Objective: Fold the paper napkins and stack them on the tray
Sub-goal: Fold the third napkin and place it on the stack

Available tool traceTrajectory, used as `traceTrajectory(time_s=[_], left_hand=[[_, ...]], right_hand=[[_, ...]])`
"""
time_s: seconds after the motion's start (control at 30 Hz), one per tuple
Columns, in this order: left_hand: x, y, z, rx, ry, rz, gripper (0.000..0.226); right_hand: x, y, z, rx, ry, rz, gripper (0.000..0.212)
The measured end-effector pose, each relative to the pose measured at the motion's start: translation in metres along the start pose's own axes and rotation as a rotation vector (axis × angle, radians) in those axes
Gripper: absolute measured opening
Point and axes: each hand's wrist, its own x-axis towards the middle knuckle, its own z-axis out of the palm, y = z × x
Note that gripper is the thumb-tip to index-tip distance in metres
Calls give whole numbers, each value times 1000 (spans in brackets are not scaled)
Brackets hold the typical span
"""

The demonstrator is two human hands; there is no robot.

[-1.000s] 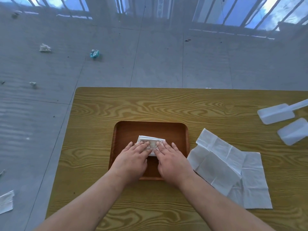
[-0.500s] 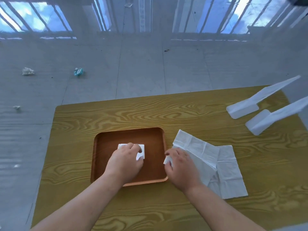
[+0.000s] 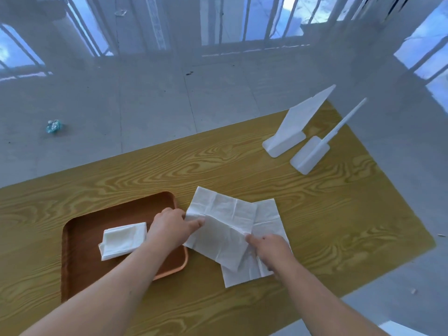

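A folded white napkin lies alone in the brown wooden tray at the left of the table. To the tray's right two unfolded napkins overlap; the upper napkin is lifted and creased, and the lower napkin lies flat beneath it. My left hand pinches the upper napkin's left edge over the tray's right rim. My right hand grips the same napkin near its lower right part.
Two white plastic stands stand at the far right of the yellow wood-grain table. The table's far and right edges are close. A crumpled teal wrapper lies on the grey tiled floor beyond.
My left hand has left the folded napkin in the tray and moved right. Both hands now hold the upper unfolded napkin, which is raised off the table. The camera has swung right.
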Motion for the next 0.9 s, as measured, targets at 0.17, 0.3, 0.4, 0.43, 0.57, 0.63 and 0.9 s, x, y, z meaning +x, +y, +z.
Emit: traceTrajectory(time_s=[0.17,0.3,0.4,0.43,0.57,0.63,0.9], left_hand=[[0,12,0,-295,73,-13,49],[-8,14,-4,-616,54,-22,28],[-19,10,-16,-746,28,9,23],[-24,9,-21,-782,22,16,21],[-46,0,-48,-948,-31,40,32],[-56,-4,-62,-1019,-68,49,32],[-79,-28,-111,-1141,22,103,15]], right_hand=[[3,-12,-2,242,-113,80,17],[0,-24,-4,339,-147,8,13],[-6,-34,-11,446,-124,-108,14],[-8,-37,-14,502,-140,-140,13],[-19,-52,-28,716,-252,-178,15],[-27,-61,-32,724,-296,-196,16],[-65,-117,-27,548,-277,-352,74]])
